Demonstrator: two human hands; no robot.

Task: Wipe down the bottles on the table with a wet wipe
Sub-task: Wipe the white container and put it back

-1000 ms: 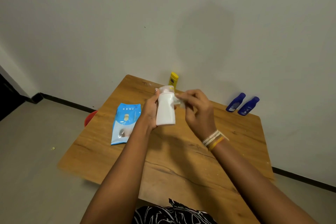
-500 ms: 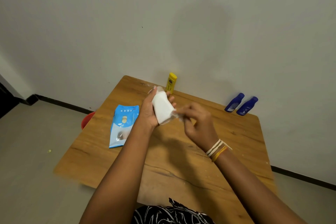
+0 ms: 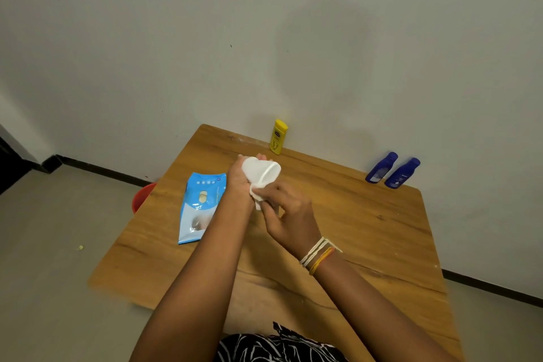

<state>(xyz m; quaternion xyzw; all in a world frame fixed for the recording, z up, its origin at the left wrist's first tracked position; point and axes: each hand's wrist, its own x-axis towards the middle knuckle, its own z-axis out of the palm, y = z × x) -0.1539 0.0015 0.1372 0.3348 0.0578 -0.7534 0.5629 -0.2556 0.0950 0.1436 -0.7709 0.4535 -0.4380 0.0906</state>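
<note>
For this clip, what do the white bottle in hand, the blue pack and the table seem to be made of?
White bottle: likely matte plastic, an opaque, even white with no glare. Flat blue wipes pack: likely glossy plastic film, with printed graphics and soft sheen. Brown table: wood or wood-look laminate, with grain lines and dark streaks visible; the picture cannot settle which.

So on the wooden worktop (image 3: 367, 232), the blue wet-wipe pack (image 3: 201, 207) lies left. The yellow plastic bottle (image 3: 278, 137) stands at the back edge, and two dark blue bottles (image 3: 392, 170) sit touching at the back right corner.
</note>
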